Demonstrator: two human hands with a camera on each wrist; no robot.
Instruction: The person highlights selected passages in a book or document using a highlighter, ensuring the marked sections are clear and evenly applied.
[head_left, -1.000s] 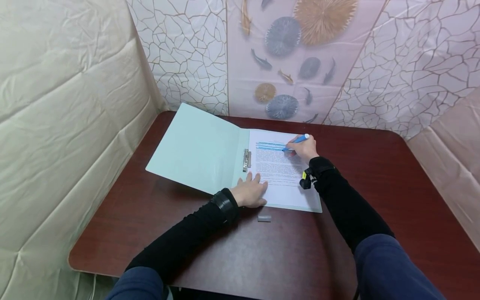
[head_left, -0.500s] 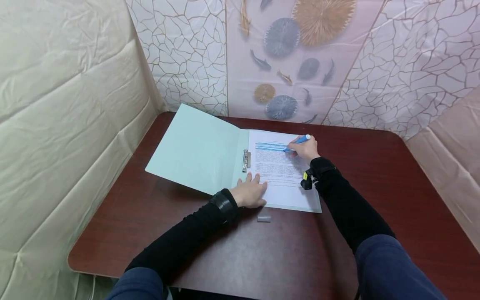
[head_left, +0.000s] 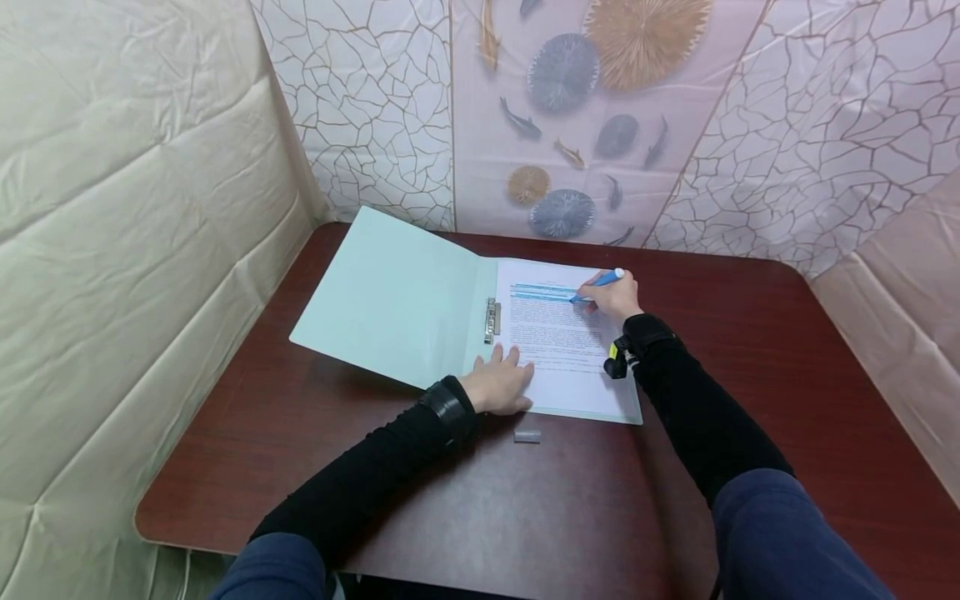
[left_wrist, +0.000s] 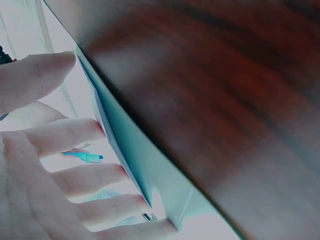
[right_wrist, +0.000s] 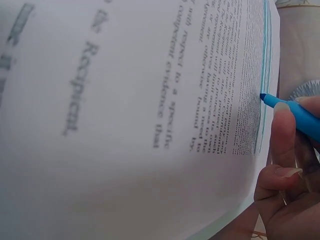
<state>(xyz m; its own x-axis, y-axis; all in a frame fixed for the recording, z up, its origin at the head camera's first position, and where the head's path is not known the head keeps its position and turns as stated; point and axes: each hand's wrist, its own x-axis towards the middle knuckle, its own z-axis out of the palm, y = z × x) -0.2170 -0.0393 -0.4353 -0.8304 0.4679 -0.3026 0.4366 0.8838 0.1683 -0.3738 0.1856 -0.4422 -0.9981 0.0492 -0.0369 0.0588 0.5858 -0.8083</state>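
My right hand (head_left: 611,297) pinches a blue highlighter (head_left: 600,281) with its tip at the text of a printed sheet (head_left: 570,392). Blue lines (head_left: 538,292) run across the top rows of print. The sheet lies in an opened pale green folder (head_left: 397,292), beside its metal clip (head_left: 491,321). My left hand (head_left: 498,385) rests with spread fingers on the sheet's lower left corner. In the left wrist view its fingertips (left_wrist: 95,129) meet the paper's edge. Close up, the right wrist view shows the highlighter's dark blue tip (right_wrist: 263,97) touching the page.
A small grey cap-like piece (head_left: 527,437) lies on the dark brown table (head_left: 465,517), just in front of the folder. The folder's left cover leans slightly up off the table. A patterned curtain (head_left: 562,167) hangs behind the table, and a cream cloth (head_left: 150,250) at the left.
The right hand has slid slightly to the right with the highlighter, and the lowest blue line reaches a little further along. The left hand stays in place.
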